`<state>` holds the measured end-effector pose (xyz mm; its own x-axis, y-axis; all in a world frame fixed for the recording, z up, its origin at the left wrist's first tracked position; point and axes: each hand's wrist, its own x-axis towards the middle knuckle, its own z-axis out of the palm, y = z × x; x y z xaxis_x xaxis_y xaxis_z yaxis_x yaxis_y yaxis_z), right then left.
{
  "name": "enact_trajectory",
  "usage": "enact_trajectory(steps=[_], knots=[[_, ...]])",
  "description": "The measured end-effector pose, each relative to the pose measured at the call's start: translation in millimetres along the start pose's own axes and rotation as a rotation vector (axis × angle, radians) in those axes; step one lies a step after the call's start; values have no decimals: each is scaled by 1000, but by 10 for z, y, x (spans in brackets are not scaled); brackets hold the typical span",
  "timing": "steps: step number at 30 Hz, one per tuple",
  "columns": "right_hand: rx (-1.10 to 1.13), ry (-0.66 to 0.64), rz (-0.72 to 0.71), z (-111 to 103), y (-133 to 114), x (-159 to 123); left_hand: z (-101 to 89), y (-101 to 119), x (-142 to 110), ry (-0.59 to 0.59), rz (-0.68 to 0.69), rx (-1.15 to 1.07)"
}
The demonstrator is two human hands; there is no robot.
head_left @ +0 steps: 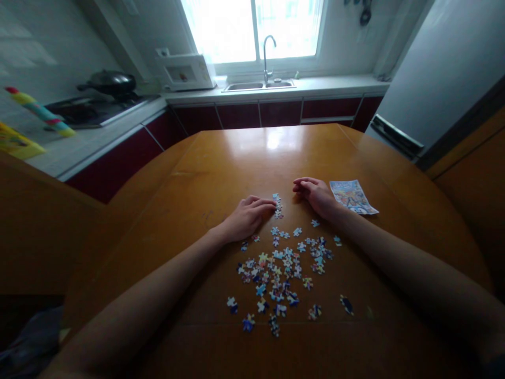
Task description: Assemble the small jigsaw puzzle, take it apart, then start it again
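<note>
My left hand [245,217] lies low over the table, fingers stretched out. Its fingertips touch the left edge of a short upright strip of joined jigsaw pieces [278,214]. My right hand [316,197] rests on its side to the right of that strip, apart from it, with the fingers loosely bent and no piece visible in them. Nearer to me spreads a loose heap of jigsaw pieces [276,268], some face up and overlapping. A few single pieces lie around it, such as a dark piece [346,305] at the right.
A printed picture sheet [352,197] lies beside my right wrist on the brown wooden table [244,158]. Beyond stand a counter with a sink [258,86], a white microwave [185,72], and a stove with a lidded wok [112,81]. A fridge [437,79] is at the right.
</note>
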<state>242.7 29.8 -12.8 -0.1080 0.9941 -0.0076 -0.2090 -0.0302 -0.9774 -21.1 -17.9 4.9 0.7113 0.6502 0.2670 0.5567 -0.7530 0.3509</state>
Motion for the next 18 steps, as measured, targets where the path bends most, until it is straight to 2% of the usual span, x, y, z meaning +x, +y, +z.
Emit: enact_trajectory(steps=[5,7,9,11,12,14,16,18], knots=[[19,14,19,6,-19,9,-11,18,-15,-15,-12,15],[-45,30,-9,21,-51,-11,-13,16,-13,-16,-20,16],[-240,53,-133,74,-106,-82,-10,11,-10,-11,-22,12],[-522,24,-357,190,-173,-227,0,4,-11,-4,-18,13],[-648,-55,-475,273,-201,-327,8,-1,-13,4,-15,15],[-779,-322,-621,474,-229,-558,27,-10,-17,20,-10,19],[-837,-538,-708,680,-203,-788,47,-16,-21,28,-12,20],[-939,-652,-748,838,-137,-964,64,-19,-23,36,-25,23]])
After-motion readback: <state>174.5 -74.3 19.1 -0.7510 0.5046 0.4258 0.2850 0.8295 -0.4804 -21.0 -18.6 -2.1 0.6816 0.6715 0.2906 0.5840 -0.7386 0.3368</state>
